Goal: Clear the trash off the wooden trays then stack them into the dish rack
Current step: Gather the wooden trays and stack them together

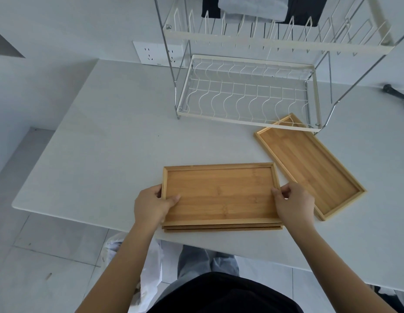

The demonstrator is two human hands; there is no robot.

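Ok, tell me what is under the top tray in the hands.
Under the top tray, the front edges of two more trays show, stacked on the table. Their insides are covered, so any trash there cannot be seen.

The single head-worn camera is looking forward and steeply down over a white table [101, 136]. It is sitting close above the hands, taking in the rack [248, 96] beyond.
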